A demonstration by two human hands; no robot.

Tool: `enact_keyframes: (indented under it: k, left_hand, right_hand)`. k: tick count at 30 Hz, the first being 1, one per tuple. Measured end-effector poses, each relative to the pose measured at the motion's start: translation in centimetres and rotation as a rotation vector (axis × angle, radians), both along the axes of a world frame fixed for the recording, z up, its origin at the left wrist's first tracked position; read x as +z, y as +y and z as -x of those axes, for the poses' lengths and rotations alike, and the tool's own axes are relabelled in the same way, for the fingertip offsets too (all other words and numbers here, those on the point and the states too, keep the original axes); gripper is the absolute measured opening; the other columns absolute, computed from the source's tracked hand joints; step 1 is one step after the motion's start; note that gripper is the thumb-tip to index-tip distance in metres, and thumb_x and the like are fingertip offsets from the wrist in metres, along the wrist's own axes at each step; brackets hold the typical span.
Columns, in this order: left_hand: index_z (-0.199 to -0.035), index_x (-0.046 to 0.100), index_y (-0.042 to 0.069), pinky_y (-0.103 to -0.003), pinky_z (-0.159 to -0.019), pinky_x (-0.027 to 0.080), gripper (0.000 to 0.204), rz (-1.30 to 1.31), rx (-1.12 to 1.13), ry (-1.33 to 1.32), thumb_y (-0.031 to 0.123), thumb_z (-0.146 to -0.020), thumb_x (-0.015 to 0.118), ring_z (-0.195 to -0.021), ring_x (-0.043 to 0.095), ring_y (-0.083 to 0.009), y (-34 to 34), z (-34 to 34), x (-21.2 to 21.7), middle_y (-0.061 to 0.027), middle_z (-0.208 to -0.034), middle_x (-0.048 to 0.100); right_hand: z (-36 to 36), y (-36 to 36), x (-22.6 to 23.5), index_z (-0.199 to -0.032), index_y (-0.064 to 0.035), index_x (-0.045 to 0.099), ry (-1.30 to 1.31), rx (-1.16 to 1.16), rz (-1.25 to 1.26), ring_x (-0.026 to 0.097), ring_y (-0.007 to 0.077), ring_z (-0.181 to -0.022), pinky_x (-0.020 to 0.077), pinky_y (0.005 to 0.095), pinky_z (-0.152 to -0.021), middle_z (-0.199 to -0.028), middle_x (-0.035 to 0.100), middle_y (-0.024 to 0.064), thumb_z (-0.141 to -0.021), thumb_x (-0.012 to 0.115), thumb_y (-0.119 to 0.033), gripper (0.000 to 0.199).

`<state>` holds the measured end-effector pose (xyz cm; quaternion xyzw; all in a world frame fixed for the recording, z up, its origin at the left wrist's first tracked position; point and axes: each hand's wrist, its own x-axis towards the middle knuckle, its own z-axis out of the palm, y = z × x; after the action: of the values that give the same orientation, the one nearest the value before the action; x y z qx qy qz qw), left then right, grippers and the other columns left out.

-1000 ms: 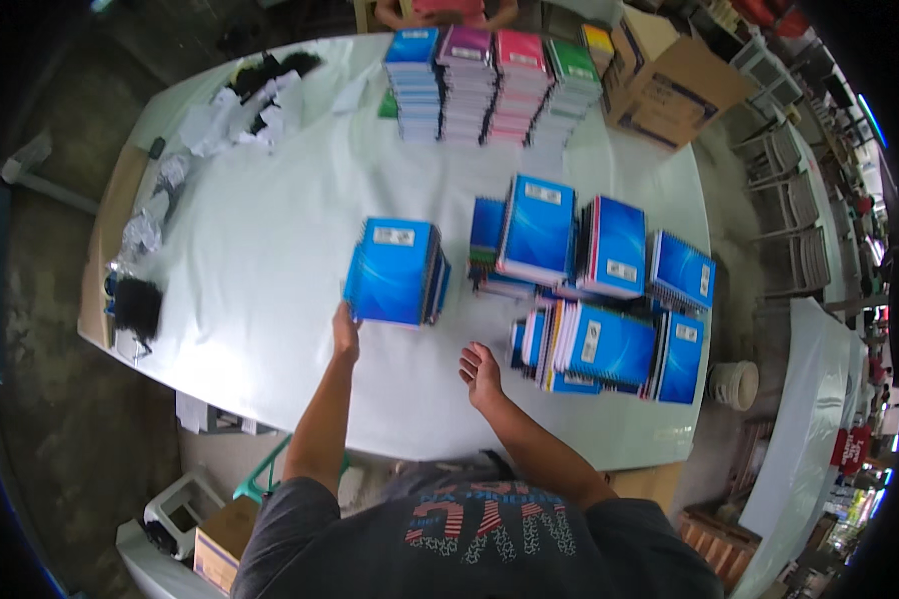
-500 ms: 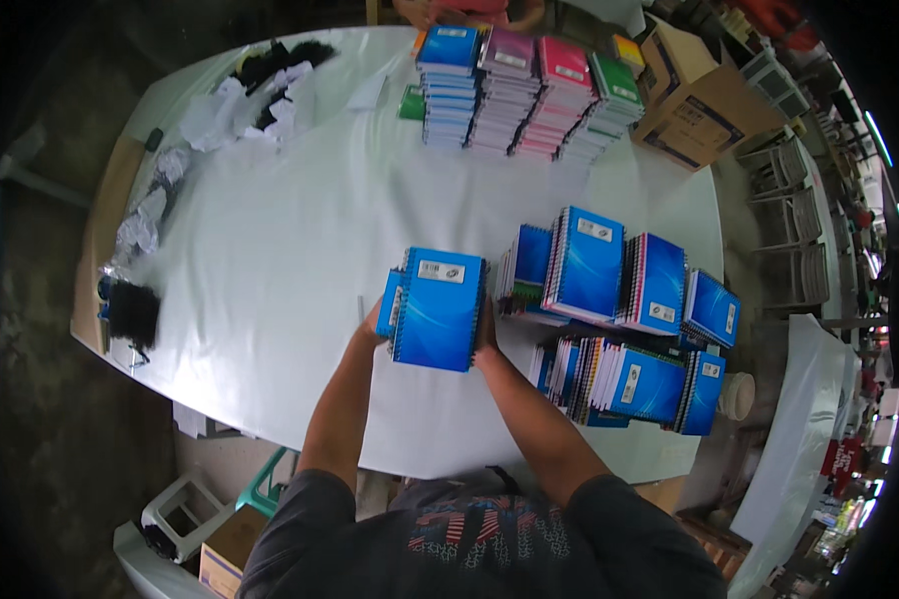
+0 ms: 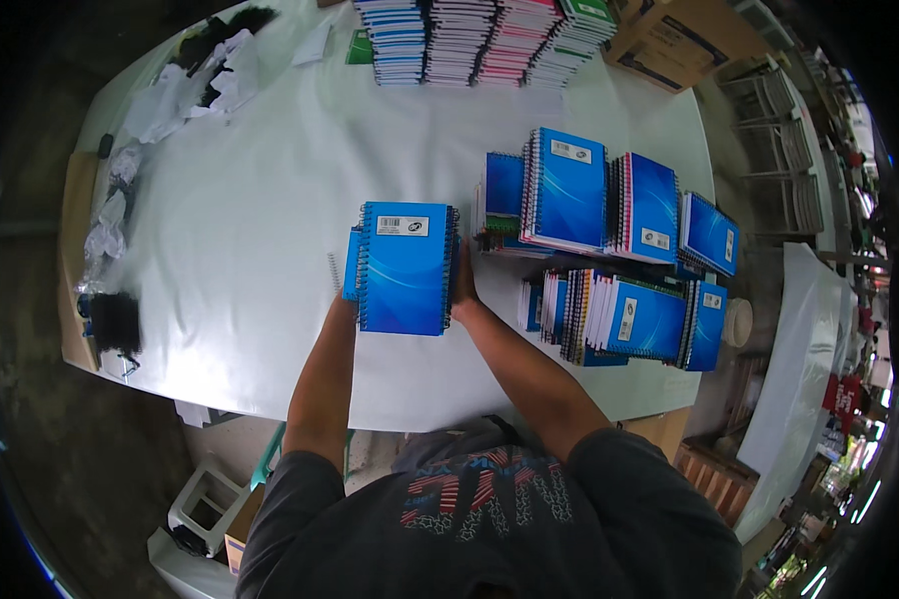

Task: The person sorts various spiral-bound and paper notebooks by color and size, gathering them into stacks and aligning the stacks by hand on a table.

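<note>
Stack of blue spiral notebooks (image 3: 406,268) squared up between both hands on the white table (image 3: 270,200)

Its long axis runs away from the person, label end farthest, spirals along the sides. The left hand (image 3: 347,299) and right hand (image 3: 463,290) press flat against opposite sides, clasping it. Half a second ago the stack sat closer to the notebook piles (image 3: 609,240) on the right

Left of my notebook stack (image 3: 405,268) the white table (image 3: 240,250) is wide open; blue piles (image 3: 609,240) crowd my right, probably touching.
</note>
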<state>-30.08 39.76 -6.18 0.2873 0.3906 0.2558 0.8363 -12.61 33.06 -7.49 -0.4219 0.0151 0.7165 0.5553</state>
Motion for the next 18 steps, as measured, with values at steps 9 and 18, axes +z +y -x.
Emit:
enact_keyframes:
  k: [9,18]
  left_hand:
    - [-0.122,0.048,0.002,-0.033,-0.086,0.047,0.038,0.083,0.008,-0.086,0.026,-0.093,0.047,-0.101,0.055,-0.0186,-4.2,-1.4,-0.5,-0.0104,-0.112,0.057]
    - [-0.122,0.047,0.002,-0.033,-0.086,0.047,0.038,0.217,0.005,-0.235,0.027,-0.093,0.047,-0.101,0.055,-0.0185,-8.7,-4.7,-1.0,-0.0104,-0.112,0.057]
  right_hand:
    - [-0.7,-4.2,4.0,-0.130,-0.0124,0.044,0.126,-0.042,-0.061,0.052,0.0186,-0.110,0.0416,0.0331,-0.094,-0.122,0.053,0.0074,-0.093,0.023,-0.058,0.062]
    - [-3.6,-9.5,1.6,-0.120,-0.0109,0.051,0.361,-0.235,-0.110,0.054,0.0159,-0.104,0.0437,0.0307,-0.091,-0.114,0.056,0.0051,-0.097,0.028,-0.045,0.048]
